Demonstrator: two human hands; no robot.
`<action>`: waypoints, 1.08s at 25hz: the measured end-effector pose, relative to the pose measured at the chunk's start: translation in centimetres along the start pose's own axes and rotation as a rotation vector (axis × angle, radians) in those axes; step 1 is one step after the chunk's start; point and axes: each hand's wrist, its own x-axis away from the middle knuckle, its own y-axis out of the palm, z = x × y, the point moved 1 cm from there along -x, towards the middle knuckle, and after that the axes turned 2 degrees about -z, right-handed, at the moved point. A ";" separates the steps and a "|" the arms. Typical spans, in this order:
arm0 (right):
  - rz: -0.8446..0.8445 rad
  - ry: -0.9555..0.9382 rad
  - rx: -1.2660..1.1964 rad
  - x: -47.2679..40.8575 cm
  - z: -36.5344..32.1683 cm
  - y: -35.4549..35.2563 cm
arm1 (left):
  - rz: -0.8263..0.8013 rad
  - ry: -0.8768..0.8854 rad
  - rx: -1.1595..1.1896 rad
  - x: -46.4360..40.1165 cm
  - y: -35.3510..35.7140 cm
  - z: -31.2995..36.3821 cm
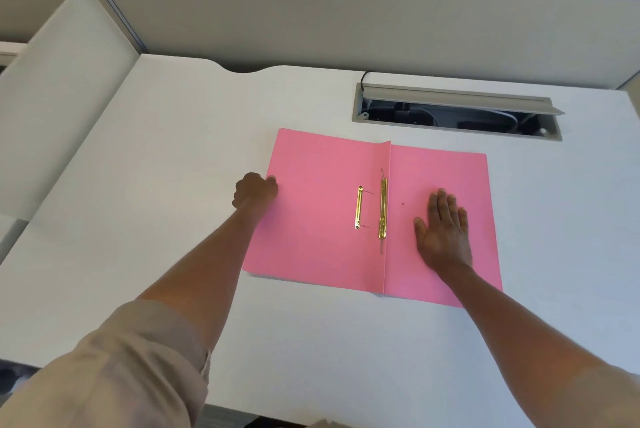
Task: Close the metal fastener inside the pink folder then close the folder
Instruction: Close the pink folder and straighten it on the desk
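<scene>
A pink folder [322,254] lies open and flat on the white desk [156,157]. Along its spine sits a gold metal fastener [382,209], and a second gold bar [358,207] lies loose on the left flap beside it. My left hand [254,190] pinches the outer edge of the left flap, thumb on top. My right hand [441,223] rests flat on the right flap, fingers spread, palm down, just right of the fastener.
An open cable tray [457,112] with a raised grey lid is sunk into the desk behind the folder. A grey partition wall [311,5] runs along the back. A white rounded side panel [59,81] stands at the left.
</scene>
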 end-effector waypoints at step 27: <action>-0.081 -0.036 -0.087 0.3 -0.1 -1.3 | 0.063 0.979 0.156 20.2 -1.0 15.6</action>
